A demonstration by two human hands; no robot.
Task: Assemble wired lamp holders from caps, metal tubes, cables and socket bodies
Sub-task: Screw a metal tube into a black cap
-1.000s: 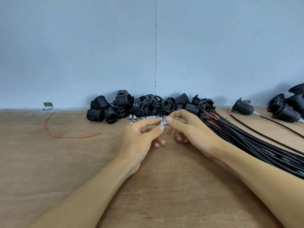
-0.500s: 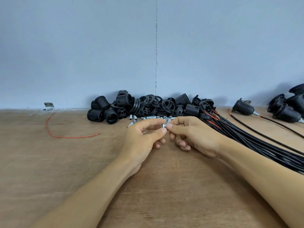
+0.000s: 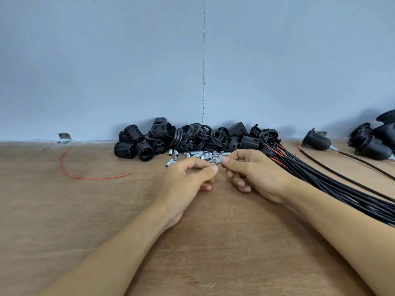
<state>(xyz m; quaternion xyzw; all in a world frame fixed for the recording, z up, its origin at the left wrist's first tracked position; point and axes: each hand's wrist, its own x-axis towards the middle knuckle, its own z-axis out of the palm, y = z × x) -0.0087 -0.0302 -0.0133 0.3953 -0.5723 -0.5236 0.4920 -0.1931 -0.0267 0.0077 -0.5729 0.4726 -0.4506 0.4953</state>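
My left hand (image 3: 188, 180) pinches a small metal tube (image 3: 214, 165) between thumb and forefinger. Just to its right, my right hand (image 3: 254, 171) pinches another small tube (image 3: 218, 160) at its thumb tip. Both hands hover over the wooden table (image 3: 64, 221), in front of several loose metal tubes (image 3: 201, 155). A heap of black socket bodies, caps and rings (image 3: 192, 139) lies against the wall behind them. A bundle of black cables with red wire ends (image 3: 320, 184) passes under my right forearm.
An assembled black lamp holder with its cable (image 3: 316, 142) lies at the back right, and more holders (image 3: 374, 144) are piled at the right edge. A loose red wire (image 3: 85, 177) curls on the left. A metal bracket (image 3: 64, 137) sits against the wall.
My two hands, joined at the fingertips on a tube a second ago, have drawn slightly apart. The right hand has slid a little to the right.
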